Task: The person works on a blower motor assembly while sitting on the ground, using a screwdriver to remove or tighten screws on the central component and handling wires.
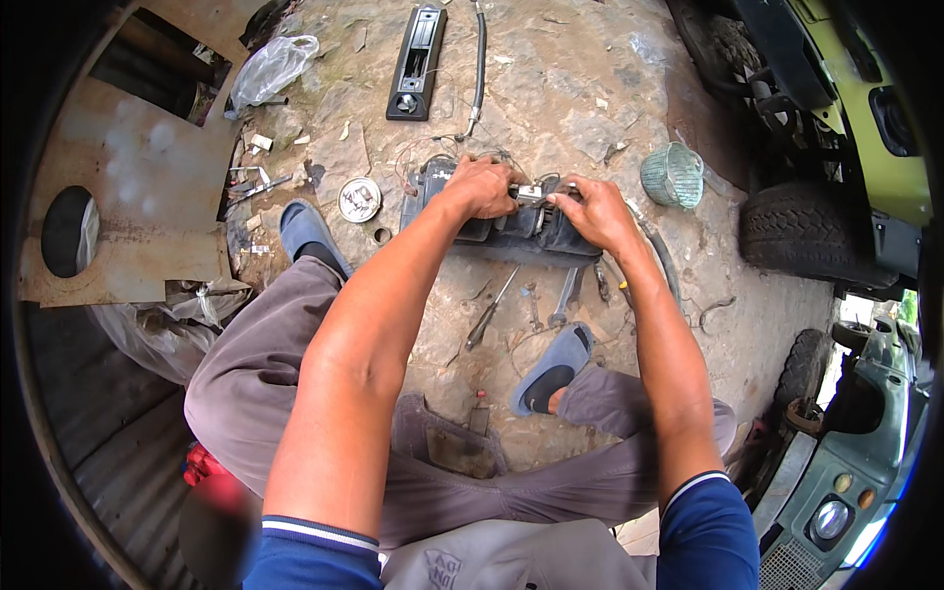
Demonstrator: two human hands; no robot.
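On the ground between my feet lies a black plastic housing (521, 244) with thin wires at its far side. My left hand (482, 187) reaches over its top, fingers curled against a small silver metal part (530, 195). At the other end of that part, my right hand (596, 212) has thumb and fingers pinched together; what is between them is too small to make out. Closer to me are a screwdriver (491, 310) and a wrench (564, 296). A round tin (360, 200) with small pieces in it sits left of the housing, near a short metal ring (383, 236).
Beyond the housing lie a long black panel (431, 64) and a black hose (481, 69). A green basket (673, 177) stands to the right, before a vehicle tyre (808, 234). Rusty sheet metal (147, 236) and a clear plastic bag (275, 71) are at left.
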